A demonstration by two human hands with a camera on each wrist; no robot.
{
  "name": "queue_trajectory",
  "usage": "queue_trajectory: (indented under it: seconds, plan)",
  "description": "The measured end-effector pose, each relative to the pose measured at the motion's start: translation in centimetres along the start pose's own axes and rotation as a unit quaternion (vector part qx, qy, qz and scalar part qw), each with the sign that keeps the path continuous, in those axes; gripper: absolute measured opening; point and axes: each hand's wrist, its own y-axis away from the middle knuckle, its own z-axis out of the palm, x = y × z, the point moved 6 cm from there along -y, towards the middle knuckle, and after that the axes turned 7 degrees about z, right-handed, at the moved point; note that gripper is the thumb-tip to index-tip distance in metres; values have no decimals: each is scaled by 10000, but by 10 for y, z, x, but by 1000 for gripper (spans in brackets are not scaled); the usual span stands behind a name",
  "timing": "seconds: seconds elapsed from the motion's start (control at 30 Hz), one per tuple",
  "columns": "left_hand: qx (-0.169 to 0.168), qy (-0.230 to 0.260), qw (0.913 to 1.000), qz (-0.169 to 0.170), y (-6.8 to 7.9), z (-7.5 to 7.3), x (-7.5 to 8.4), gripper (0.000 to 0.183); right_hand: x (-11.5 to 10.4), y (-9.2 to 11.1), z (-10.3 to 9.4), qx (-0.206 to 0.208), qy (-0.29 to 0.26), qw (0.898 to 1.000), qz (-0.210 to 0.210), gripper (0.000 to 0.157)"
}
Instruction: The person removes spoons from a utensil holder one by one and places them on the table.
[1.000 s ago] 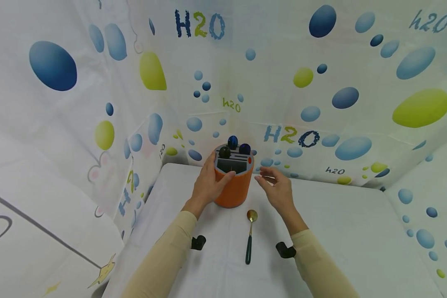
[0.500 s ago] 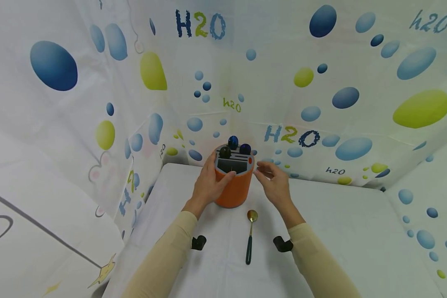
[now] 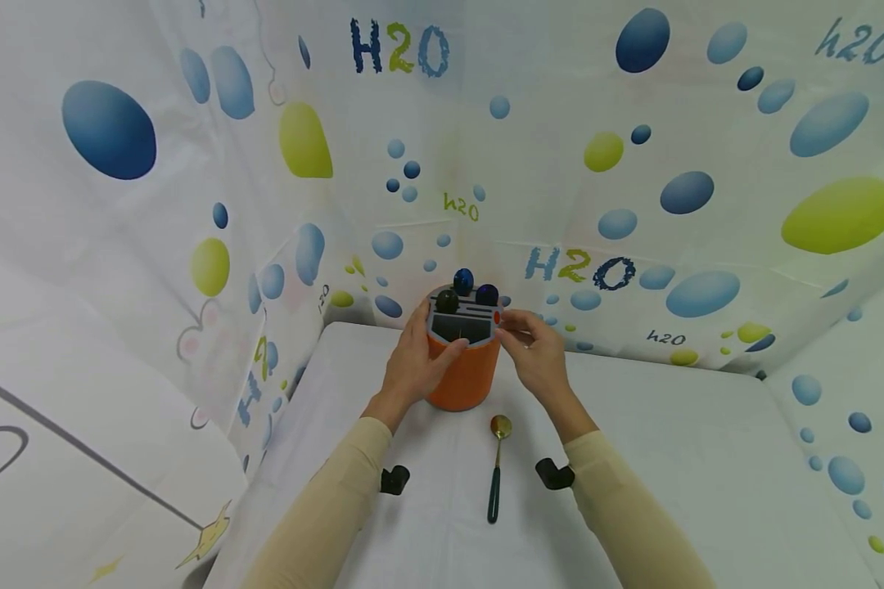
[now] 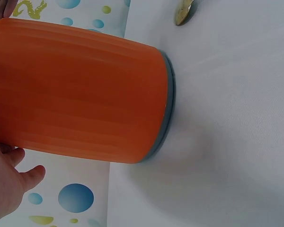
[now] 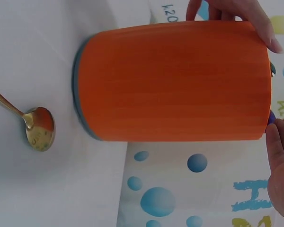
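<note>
Nearest, on the white cloth, lies a spoon, dark green handle towards the person, golden bowl just short of the orange canister. And there stands the canister, upright near the table's back edge: smooth walls, grey base, a grey top with a dark window, a red spot and three shiny dark balls. The left hand has it, fingers wrapped round the side, thumb across the front! The right hand is up at the right rim, beside the red spot; whether it pinches anything, I cannot tell. Behind, a white hanging rises, spotted blue and lime, lettered "H2O". The left fingers partly vanish behind the canister, and the wrist views cut off its top and parts of both hands.
</note>
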Motion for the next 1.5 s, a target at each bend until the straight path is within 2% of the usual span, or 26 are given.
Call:
queue_trajectory:
  seconds: [0.43,0.8,1.03,1.2,1.5]
  plan:
    - [52,81,9999,76,0,-2,1,100,-12,-13,13,-74,301,9995,-70,33]
    - [68,154,9997,177,-1,-3,4,101,-20,-21,22,-189,42,9994,-294,32]
    - [103,86,9998,133,2,-1,2,101,-18,-28,33,-259,68,9996,-58,34]
    - [91,102,9998,143,3,0,2,101,-19,-32,43,-345,155,9993,-40,34]
    - [9,63,10000,23,3,-2,3,102,-19,-40,48,-407,380,9983,157,34]
